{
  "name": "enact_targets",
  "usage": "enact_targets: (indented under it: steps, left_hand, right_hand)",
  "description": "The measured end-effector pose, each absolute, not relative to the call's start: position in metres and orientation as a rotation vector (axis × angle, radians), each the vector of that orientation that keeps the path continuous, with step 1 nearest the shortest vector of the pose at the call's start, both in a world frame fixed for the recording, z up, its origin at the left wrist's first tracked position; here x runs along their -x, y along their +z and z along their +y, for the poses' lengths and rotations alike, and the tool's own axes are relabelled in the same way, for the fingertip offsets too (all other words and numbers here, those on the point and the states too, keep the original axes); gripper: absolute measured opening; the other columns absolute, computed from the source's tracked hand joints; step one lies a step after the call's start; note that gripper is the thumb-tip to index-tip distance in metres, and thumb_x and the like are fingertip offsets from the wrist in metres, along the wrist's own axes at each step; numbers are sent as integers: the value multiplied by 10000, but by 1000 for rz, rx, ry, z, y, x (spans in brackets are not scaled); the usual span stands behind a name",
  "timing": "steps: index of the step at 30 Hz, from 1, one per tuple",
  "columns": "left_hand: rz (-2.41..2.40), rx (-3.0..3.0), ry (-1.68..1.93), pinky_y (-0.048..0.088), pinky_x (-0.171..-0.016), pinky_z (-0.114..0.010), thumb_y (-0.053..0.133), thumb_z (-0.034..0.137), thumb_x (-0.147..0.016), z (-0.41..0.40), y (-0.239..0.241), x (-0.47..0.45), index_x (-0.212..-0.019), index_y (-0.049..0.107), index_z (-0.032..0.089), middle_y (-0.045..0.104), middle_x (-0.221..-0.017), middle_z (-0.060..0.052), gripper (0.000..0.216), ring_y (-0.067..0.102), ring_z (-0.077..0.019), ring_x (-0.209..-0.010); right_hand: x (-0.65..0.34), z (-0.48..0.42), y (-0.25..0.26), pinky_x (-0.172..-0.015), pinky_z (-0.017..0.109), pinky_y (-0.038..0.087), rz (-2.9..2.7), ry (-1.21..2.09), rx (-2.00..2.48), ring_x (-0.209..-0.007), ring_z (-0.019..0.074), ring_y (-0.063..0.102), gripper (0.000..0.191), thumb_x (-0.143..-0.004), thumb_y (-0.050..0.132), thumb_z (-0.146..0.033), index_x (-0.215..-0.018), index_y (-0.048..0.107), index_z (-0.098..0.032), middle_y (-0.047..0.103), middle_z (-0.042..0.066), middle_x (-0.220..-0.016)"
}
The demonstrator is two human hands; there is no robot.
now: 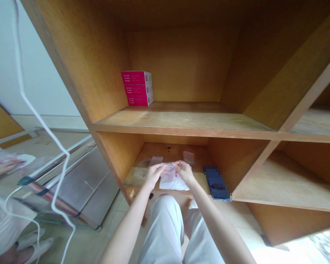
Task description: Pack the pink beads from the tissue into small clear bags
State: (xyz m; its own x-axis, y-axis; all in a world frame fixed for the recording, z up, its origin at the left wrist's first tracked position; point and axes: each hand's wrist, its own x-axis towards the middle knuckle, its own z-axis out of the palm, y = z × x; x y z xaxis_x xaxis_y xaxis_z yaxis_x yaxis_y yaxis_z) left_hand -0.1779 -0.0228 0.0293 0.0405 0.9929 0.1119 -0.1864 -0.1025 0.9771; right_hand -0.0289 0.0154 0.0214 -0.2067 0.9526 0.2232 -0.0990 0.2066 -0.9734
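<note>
Fingers of my left hand point(154, 175) and right hand point(184, 172) were clamped on a plastic packet point(173, 179) on the shelf beneath them, with two clear sachets point(189, 157) just beyond, a phone point(216, 182) to their right, and pink boxes point(137, 88) stacked above.

Left hand point(154, 175), right hand point(184, 171) — both pinching a plastic bag point(173, 180).
</note>
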Motion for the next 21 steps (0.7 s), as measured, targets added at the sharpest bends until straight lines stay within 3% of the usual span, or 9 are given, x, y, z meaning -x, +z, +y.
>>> enact_targets:
  steps: [10,21]
  left_hand:
    - [1048,-1143,1305,500,-703,-337,625,398,-663,-15,26,177,-908,613,114,671,-857,-106,375,632,-200,-743]
    - [1130,-1302,1360,482,-737,-328,620,383,-664,-10,26,169,-834,643,119,672,-843,-99,316,617,-200,-771]
  right_hand:
    - [28,14,25,-589,241,416,-1475,1123,882,-625,128,527,217,-704,530,-371,-728,535,-156,580,32,-696]
    - [29,13,24,-535,231,412,-1594,1148,918,-606,129,527,145,-694,506,-282,-755,551,-158,580,24,-681]
